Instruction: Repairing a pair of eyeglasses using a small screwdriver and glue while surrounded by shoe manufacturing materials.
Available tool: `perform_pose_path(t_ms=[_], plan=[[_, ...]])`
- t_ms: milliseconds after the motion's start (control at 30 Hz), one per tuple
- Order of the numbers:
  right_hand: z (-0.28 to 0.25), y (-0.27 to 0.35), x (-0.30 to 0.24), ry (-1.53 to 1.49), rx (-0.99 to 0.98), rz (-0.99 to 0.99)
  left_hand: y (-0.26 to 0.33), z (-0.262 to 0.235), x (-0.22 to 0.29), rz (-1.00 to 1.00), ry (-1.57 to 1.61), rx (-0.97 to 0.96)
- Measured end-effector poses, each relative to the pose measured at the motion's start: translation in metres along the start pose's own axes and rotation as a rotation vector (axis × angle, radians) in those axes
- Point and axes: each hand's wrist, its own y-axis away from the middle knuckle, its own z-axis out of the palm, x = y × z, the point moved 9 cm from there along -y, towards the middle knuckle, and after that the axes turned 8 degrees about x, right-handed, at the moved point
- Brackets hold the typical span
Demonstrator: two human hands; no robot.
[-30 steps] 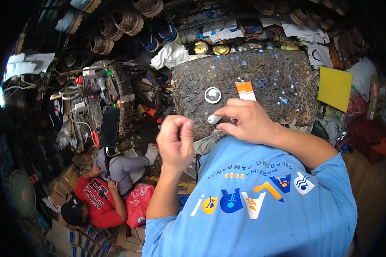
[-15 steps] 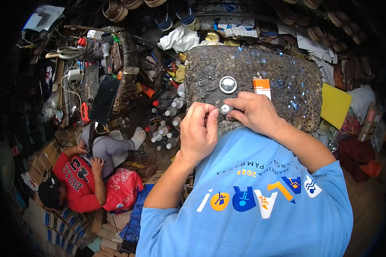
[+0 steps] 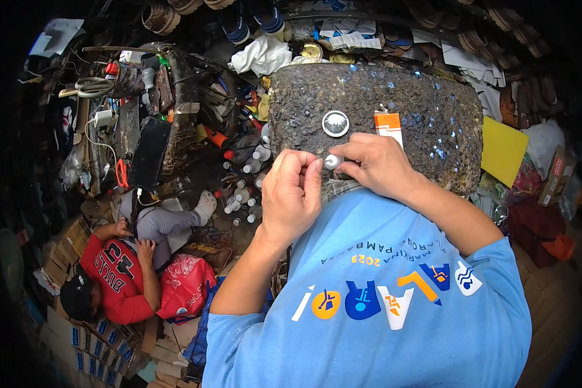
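Clutter fills the left of the view: a second person in a red shirt (image 3: 119,278) sits low on the floor beside flattened cardboard, well apart from the work, with a dark phone (image 3: 149,152) lying on the cluttered floor above them and small white-capped bottles (image 3: 246,187) standing in a loose group near the block's left edge, presumably kept within reach. Moving right, the left hand (image 3: 292,197) is raised in front of the chest, fingers curled together with the fingertips closing toward a small white cap (image 3: 332,161); whether they grip it or only touch it cannot be told. The right hand (image 3: 378,167) meets it from the other side, thumb and forefinger pinching the cap end of what looks like a small tube, most of it hidden in the palm; the two-handed hold suggests one hand steadies while the other turns. Both hands hover just over the near edge of a rough, glue-spattered work block (image 3: 433,123), which serves as the bench. On it, just beyond the hands, lie a round metal lid (image 3: 335,123) and an orange-and-white carton (image 3: 388,126), set down close by. Further right, a yellow sheet (image 3: 503,150) rests beside the block.
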Motion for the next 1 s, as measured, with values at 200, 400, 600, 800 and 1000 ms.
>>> perform_pose_path(t_ms=[200,400,600,800,1000], plan=[[0.0,-0.001,-0.003,-0.01,0.03,-0.055,-0.009,0.009,0.021,0.244,-0.172,-0.131],[0.004,-0.001,0.002,-0.067,0.037,-0.078,-0.016,0.018,0.034,0.369,-0.263,-0.252],[0.004,0.001,0.001,-0.045,0.047,-0.08,-0.015,0.022,0.034,0.33,-0.251,-0.31],[0.002,0.001,0.005,-0.056,0.037,-0.043,-0.009,0.008,-0.014,-0.164,0.097,-0.281],[-0.002,0.005,0.001,-0.029,0.021,-0.072,-0.001,-0.013,-0.02,-0.273,0.242,0.025]])
